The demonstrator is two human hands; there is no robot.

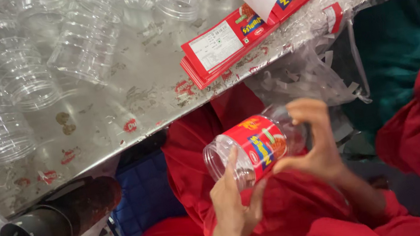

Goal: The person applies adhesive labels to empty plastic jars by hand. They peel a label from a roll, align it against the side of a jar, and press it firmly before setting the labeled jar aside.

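Head view: jar (253, 147) held between both hands (275, 174).

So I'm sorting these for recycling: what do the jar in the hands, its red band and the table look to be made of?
The jar looks like clear, glossy plastic: you see through its ribbed wall. Its red label seems a thin printed film or glossy paper; which one is unclear. The table looks like brushed sheet metal, probably steel, grey with dull reflections and scuffs. The left hand and right hand hold the jar.
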